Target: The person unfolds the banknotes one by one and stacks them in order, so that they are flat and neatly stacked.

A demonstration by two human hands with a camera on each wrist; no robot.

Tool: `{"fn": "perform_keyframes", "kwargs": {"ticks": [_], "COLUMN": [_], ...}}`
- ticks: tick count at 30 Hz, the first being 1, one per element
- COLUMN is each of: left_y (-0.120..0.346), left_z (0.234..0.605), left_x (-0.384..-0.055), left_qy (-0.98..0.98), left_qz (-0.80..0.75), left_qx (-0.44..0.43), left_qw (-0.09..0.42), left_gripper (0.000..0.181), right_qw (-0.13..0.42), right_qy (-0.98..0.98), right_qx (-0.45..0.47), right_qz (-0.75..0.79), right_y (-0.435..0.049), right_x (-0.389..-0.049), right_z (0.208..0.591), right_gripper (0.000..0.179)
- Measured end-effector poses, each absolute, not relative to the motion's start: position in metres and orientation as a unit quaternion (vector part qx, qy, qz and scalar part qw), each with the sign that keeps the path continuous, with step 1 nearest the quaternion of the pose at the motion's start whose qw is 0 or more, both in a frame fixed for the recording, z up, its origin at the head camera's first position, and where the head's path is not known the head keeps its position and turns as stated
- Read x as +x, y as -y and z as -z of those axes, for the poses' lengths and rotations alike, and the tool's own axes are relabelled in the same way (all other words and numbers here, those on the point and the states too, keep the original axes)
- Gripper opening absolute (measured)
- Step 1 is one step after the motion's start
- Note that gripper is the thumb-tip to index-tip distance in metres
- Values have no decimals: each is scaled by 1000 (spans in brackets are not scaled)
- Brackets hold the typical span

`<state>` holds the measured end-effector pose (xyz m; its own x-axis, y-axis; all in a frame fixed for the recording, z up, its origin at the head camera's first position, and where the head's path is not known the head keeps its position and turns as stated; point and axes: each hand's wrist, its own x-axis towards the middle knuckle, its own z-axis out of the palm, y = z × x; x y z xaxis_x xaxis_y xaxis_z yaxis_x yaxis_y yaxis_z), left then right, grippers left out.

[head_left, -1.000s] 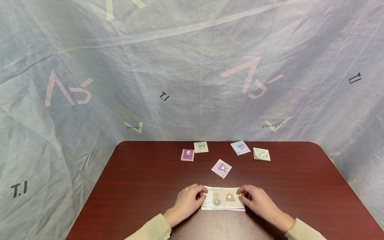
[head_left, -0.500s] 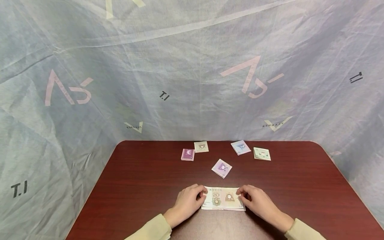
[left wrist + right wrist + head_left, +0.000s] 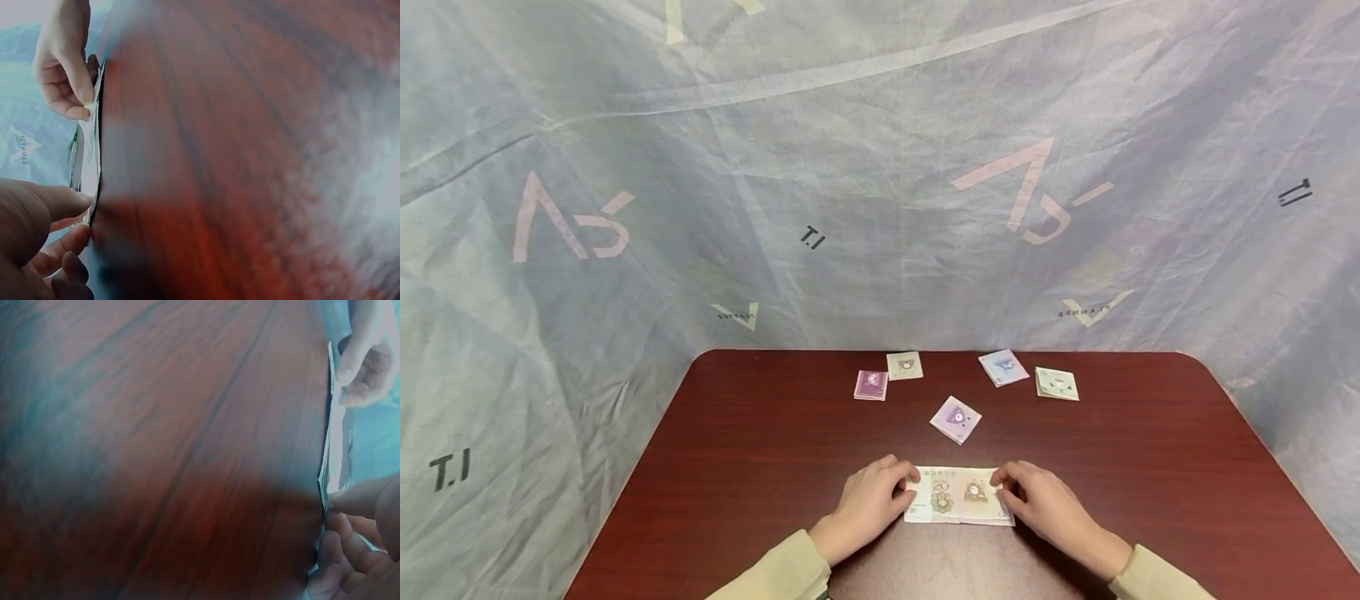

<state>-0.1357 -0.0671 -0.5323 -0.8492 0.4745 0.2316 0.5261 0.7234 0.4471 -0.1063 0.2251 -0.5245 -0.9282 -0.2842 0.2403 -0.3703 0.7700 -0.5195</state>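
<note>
A thin stack of paper banknotes, the top one printed with a 20 and a brown cartoon figure, lies lengthwise near me on the table. My left hand pinches its left end between thumb and fingers. At the opposite end, my right hand grips the notes the same way. In the left wrist view the stack appears almost edge-on, with several layers along its side. From the right wrist the stack's near edge looks slightly uneven, and fingertips partly cover both ends.
Beyond the stack lie several folded notes: a lilac one, a magenta one, a beige one, a blue one and a green one. A grey printed cloth hangs behind the dark red table.
The top note now lies more evenly over the paper beneath, with less showing along the near edge. Both hands keep their places at the ends.
</note>
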Motion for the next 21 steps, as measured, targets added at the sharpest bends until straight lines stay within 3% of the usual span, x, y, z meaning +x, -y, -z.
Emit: {"fn": "perform_keyframes", "kwargs": {"ticks": [5, 21], "left_y": [69, 69], "left_z": [530, 532], "left_x": [-139, -140], "left_qy": [925, 927], "left_qz": [249, 233], "left_qx": [-284, -293], "left_qw": [35, 40], "left_gripper": [17, 22], "right_qw": [37, 48], "right_qy": [947, 947], "right_qx": [149, 175], "right_qz": [-283, -263], "right_y": [-224, -226], "right_x": [-107, -111], "right_z": [523, 521], "right_gripper": [20, 25]}}
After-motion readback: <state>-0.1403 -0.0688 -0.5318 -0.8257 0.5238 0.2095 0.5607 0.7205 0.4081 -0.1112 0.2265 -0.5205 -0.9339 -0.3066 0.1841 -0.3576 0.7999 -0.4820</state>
